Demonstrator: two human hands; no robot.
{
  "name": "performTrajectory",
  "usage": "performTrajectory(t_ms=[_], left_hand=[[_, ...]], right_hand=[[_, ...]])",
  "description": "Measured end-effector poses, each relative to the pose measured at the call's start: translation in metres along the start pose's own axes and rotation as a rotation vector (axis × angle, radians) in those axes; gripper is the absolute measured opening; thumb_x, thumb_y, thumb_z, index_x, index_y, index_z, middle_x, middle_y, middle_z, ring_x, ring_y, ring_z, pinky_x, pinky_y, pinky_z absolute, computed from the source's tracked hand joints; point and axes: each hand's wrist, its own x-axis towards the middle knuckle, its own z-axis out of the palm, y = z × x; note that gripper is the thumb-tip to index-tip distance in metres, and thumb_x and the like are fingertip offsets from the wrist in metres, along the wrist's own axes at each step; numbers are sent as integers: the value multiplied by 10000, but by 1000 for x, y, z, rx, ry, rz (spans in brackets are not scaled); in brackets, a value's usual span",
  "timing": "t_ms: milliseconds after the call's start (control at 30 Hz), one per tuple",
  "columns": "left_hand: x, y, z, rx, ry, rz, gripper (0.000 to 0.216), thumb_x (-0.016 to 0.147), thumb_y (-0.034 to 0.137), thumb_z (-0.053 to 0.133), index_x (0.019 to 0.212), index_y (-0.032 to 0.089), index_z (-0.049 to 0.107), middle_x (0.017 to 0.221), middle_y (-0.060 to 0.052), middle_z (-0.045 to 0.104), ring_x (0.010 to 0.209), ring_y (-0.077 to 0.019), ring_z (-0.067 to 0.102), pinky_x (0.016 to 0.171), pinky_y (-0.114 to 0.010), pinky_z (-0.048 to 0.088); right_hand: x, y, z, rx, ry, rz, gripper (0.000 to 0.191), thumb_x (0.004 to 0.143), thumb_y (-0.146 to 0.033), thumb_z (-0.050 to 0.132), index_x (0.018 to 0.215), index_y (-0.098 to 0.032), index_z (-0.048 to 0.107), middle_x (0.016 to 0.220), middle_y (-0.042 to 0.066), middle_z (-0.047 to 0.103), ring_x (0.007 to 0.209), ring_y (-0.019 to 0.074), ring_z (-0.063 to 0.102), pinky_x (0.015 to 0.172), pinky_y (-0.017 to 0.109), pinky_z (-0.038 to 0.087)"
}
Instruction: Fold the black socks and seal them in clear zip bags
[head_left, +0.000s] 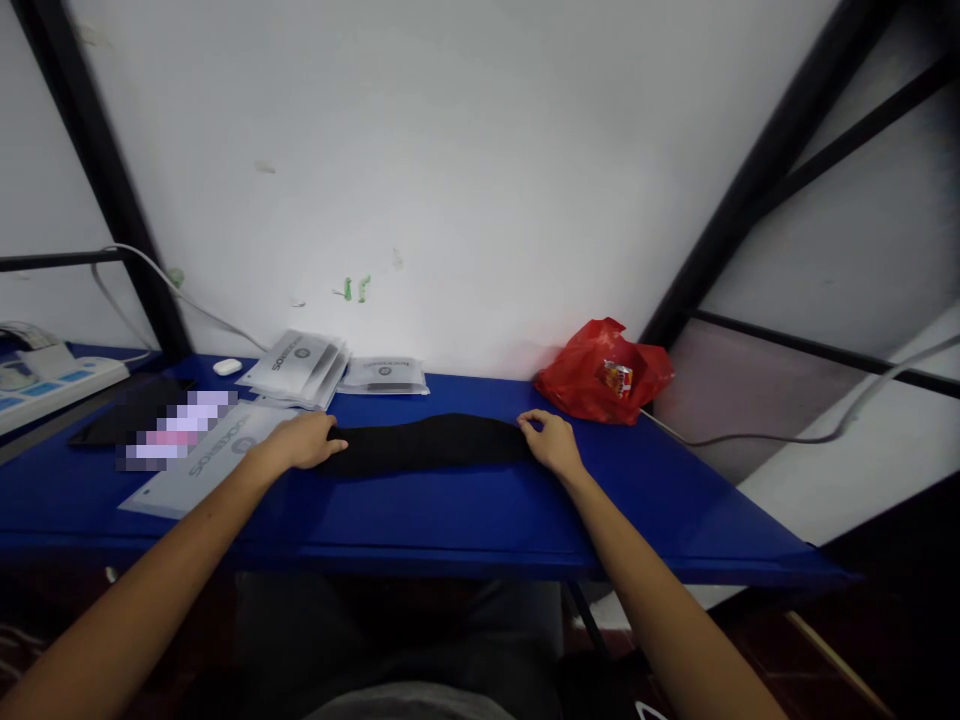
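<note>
A long, black, sleeve-like piece of fabric [431, 444] is stretched sideways across the blue table, and its upper edge bulges a little in the middle. My left hand [307, 441] grips its left end between thumb and fingers. At the other end, my right hand [551, 440] pinches the fabric's right tip, with the fingers curled. Just left of my left hand lies a flat, translucent printed bag [225, 455], partly behind my forearm.
Printed pouches [296, 365] are stacked by the wall, with another pouch [386, 375] beside them. A red plastic bag [600, 375] sits back right on the blue table [465, 515]. A white earbud case [227, 367] and power strip [67, 385] are at left. Black metal posts flank the table.
</note>
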Motion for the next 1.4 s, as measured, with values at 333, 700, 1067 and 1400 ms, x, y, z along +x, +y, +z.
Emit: performTrajectory(t_ms=[333,700,1067,1400], left_hand=[[8,-6,-8,-120,-88,3,395,675,501,571,872,163,618,823,-79,671,764,-222,613,613,-257,402],[-12,-9,-18,-272,-144,99,258,647,435,546,730,193,577,666,-10,602,648,-186,564,551,-252,356],[4,-3,-50,-171,222,-138,442,711,389,518,1064,138,604,1095,-149,645,993,-296,598,783,-321,449],[18,40,-63,-383,94,-137,469,692,386,597,1069,107,591,942,-120,685,772,-228,646,594,-257,456]], right_hand=[[-24,-33,18,82,-236,-441,386,830,-378,528,1153,-179,602,1191,108,618,1126,237,553,990,419,412],[-26,-32,19,30,-259,-453,355,856,-393,503,1119,-192,633,1170,94,633,1131,238,554,987,425,420],[-26,-30,19,38,-241,-401,412,874,-396,465,1200,-173,581,1280,116,552,1199,245,499,1033,444,371],[-25,-23,28,-4,-331,-342,451,854,-417,500,1239,-187,551,1322,128,510,1247,259,448,1048,456,343]])
